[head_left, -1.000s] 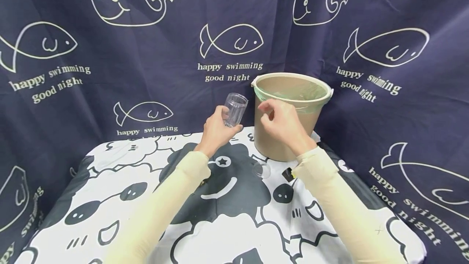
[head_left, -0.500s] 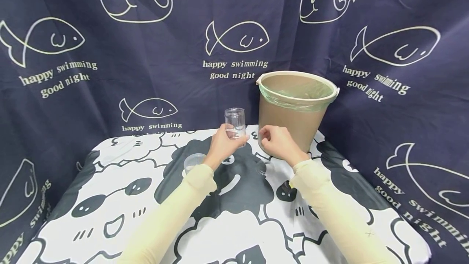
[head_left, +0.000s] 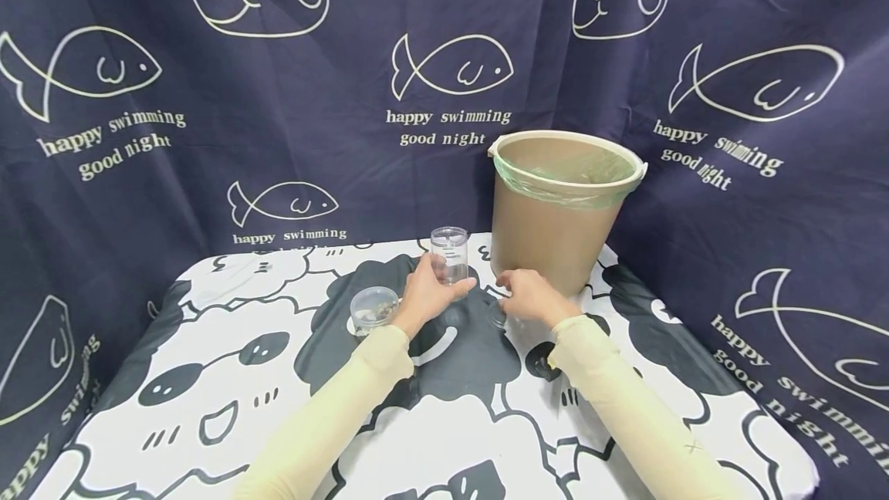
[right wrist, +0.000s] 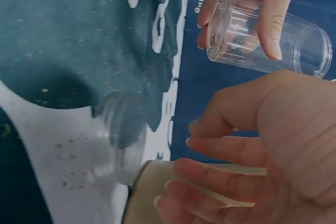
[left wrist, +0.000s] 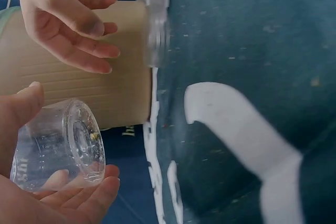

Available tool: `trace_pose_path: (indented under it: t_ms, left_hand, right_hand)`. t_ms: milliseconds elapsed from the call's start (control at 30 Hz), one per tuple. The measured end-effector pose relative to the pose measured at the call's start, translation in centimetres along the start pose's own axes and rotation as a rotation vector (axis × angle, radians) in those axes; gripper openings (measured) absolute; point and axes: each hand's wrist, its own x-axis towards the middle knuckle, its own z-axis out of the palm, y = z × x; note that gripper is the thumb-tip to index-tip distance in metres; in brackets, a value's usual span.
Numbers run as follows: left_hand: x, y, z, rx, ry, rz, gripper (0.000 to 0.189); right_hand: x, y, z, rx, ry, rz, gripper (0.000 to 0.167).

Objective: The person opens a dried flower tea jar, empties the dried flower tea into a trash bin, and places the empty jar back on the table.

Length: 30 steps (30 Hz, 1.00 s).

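My left hand (head_left: 425,293) grips a clear plastic jar (head_left: 453,250) just above the far part of the table. Small crumbs cling inside the jar's base in the left wrist view. To its right, my right hand (head_left: 533,296) hovers low in front of the bin, its fingers loosely bent around nothing. Below those fingers lies a clear round lid (head_left: 497,315) on the cloth; it looks blurred in the right wrist view. A clear round tub (head_left: 373,309) with small brownish bits in it stands left of my left hand.
A tan bin (head_left: 538,230) lined with a green bag (head_left: 556,190) stands at the back right. Beside my right sleeve is a small black and yellow object (head_left: 552,363), partly hidden. Crumbs dot the sheep-patterned cloth (head_left: 410,438). Dark blue curtains (head_left: 361,160) hang behind.
My left hand has lowered the jar from beside the bin's rim and turned it upright. My right hand has come down from the bin's rim to the lid. The tub has come into view.
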Motion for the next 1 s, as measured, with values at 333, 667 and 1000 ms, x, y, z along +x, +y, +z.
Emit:
trace_pose_path:
  t_ms: [333,667,1000]
  left_hand:
    - [-0.2,-1.5,1.6,0.023,-0.055,0.014,0.072]
    - [0.9,0.9,0.6,0.075,-0.003,0.075,0.067]
    - [2.2,3.9,-1.0,0.065,0.033,0.106,0.069]
  right_hand:
    - [-0.1,0.3,1.3,-0.054,-0.045,0.016,0.045]
    - [-0.3,0.9,1.7,-0.08,-0.024,-0.025,0.041]
    - [-1.4,-0.3,-1.7,-0.057,0.008,-0.029,0.038]
